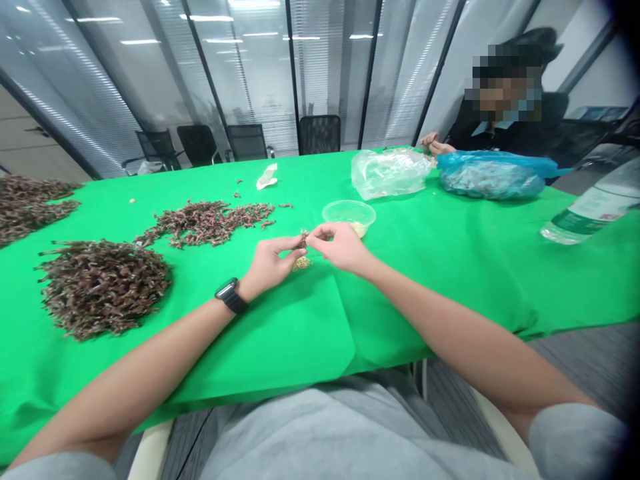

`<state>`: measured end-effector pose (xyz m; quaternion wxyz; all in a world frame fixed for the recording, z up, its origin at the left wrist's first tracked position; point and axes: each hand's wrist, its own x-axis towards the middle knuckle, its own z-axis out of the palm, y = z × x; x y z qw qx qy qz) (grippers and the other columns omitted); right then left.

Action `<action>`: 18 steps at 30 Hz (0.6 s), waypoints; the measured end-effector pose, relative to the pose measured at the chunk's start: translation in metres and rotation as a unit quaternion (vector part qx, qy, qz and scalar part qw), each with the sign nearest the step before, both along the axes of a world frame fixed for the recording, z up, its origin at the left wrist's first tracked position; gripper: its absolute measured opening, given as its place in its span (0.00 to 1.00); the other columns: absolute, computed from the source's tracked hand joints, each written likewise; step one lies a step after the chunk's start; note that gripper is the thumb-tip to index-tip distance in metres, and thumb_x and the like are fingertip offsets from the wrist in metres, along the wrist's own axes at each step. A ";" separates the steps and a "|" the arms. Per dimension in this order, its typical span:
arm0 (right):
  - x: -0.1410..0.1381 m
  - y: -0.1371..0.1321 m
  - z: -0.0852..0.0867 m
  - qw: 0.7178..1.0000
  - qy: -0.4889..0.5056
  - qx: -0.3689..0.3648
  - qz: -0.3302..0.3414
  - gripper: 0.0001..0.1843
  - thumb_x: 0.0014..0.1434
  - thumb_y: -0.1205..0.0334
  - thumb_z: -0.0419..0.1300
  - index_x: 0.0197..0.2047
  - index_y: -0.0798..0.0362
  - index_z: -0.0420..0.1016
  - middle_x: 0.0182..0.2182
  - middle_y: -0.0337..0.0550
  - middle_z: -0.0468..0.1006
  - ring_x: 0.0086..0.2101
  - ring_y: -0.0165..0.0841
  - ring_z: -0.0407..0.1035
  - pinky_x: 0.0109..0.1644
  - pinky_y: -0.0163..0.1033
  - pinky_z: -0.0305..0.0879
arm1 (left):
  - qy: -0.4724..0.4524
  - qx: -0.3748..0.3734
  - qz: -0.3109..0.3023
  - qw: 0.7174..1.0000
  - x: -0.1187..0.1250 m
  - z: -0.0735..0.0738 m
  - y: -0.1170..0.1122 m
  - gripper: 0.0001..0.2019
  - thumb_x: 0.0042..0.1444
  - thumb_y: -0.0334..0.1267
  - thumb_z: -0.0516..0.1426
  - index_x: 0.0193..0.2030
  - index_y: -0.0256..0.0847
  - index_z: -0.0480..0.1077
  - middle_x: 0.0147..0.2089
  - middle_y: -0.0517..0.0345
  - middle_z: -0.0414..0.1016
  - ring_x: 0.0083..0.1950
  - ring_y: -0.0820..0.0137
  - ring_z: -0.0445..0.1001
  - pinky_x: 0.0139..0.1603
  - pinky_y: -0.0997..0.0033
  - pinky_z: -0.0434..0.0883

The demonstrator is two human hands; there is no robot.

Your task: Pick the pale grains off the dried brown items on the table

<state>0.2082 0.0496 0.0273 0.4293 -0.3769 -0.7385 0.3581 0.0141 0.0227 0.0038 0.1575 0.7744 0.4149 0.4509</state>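
Between the thumb and forefinger of my left hand (274, 262) is a small dried brown stalk-like piece (303, 240). My right hand (341, 247) is closed in a pinch, its fingertips meeting the same piece. Just below the fingers lies a little heap of yellowish bits (301, 264) on the green cloth. Behind my right hand stands a clear plastic bowl (349, 212) with pale contents, partly hidden by the hand. To the left is a loose spread of similar brown pieces (210, 222). A taller pile of long dried brown pieces (105, 288) sits nearer my left forearm.
Another brown pile (30, 203) lies at the far left of the green-covered table (280, 347). A crumpled white paper (267, 177), a clear plastic bag (387, 173), a filled blue bag (493, 175) and a tilted bottle (595, 203) are farther off. A person (510, 100) sits at the back right.
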 end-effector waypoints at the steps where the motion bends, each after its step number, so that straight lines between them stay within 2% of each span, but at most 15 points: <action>1: 0.000 0.000 0.001 0.999 0.015 -0.051 0.008 0.11 0.56 0.57 0.63 0.29 0.56 0.78 0.22 0.38 0.76 0.23 0.27 0.65 0.27 0.33 0.60 | 0.013 0.013 -0.004 1.000 -0.001 0.001 0.000 0.15 0.61 0.44 0.63 0.52 0.42 0.82 0.53 0.50 0.82 0.54 0.55 0.81 0.59 0.56 0.75; 4: 0.001 0.001 0.003 0.985 0.055 -0.162 0.026 0.11 0.53 0.56 0.65 0.27 0.56 0.77 0.19 0.35 0.71 0.20 0.25 0.61 0.24 0.32 0.59 | 0.032 0.031 -0.007 0.999 -0.002 0.002 0.000 0.15 0.62 0.43 0.62 0.53 0.44 0.81 0.55 0.51 0.81 0.56 0.57 0.81 0.60 0.58 0.74; 10: 0.003 0.001 0.007 0.980 0.074 -0.181 0.041 0.10 0.51 0.57 0.67 0.27 0.55 0.77 0.20 0.35 0.72 0.21 0.24 0.62 0.25 0.32 0.62 | 0.009 0.009 0.001 1.000 0.001 0.003 -0.001 0.16 0.62 0.45 0.62 0.53 0.43 0.81 0.55 0.51 0.81 0.56 0.56 0.80 0.61 0.57 0.74; 14: 0.006 0.003 0.007 0.989 0.049 -0.127 0.051 0.11 0.53 0.54 0.67 0.31 0.55 0.79 0.23 0.38 0.77 0.22 0.25 0.63 0.27 0.34 0.62 | -0.060 -0.068 -0.011 0.996 0.004 0.004 -0.002 0.19 0.59 0.50 0.64 0.53 0.42 0.81 0.56 0.50 0.80 0.58 0.53 0.79 0.65 0.52 0.71; 18: 0.006 0.005 0.005 0.999 0.004 0.018 0.039 0.10 0.57 0.57 0.65 0.32 0.55 0.81 0.27 0.42 0.81 0.28 0.30 0.71 0.36 0.36 0.66 | -0.136 -0.146 -0.056 0.978 0.004 0.003 -0.002 0.24 0.56 0.53 0.66 0.53 0.38 0.81 0.53 0.49 0.82 0.54 0.55 0.81 0.61 0.53 0.73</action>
